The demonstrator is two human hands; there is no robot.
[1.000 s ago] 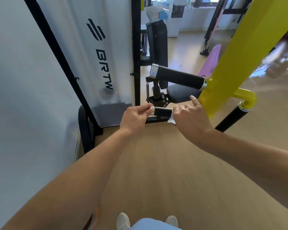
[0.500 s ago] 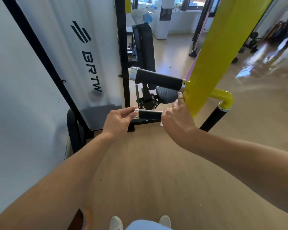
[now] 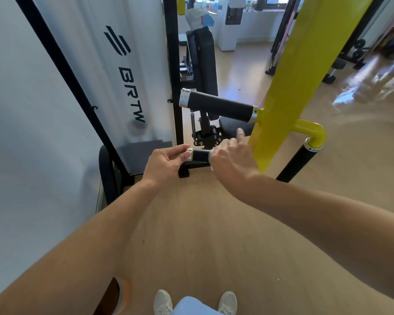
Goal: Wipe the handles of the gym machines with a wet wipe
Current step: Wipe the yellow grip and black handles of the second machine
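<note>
A short black handle (image 3: 200, 155) with a silver end cap juts left from the yellow machine arm (image 3: 289, 83). My left hand (image 3: 166, 165) pinches its capped end with thumb and fingertips. My right hand (image 3: 231, 164) is wrapped over the handle's right part, index finger lifted, with a white wet wipe (image 3: 211, 167) barely showing under the palm. Above it a longer black handle (image 3: 218, 106) sticks out from the same arm. A third black grip (image 3: 299, 162) slants down from a yellow elbow at the right.
The white shroud with black lettering (image 3: 114, 71) and its black frame (image 3: 175, 71) stand close on the left. A black seat and back pad (image 3: 203, 62) sit behind the handles. Dumbbells (image 3: 334, 71) lie on the wooden floor at the far right. My shoes (image 3: 162, 302) show at the bottom.
My right hand has slid left along the short handle, covering more of it. The left hand keeps its pinch on the capped end. The view has shifted slightly.
</note>
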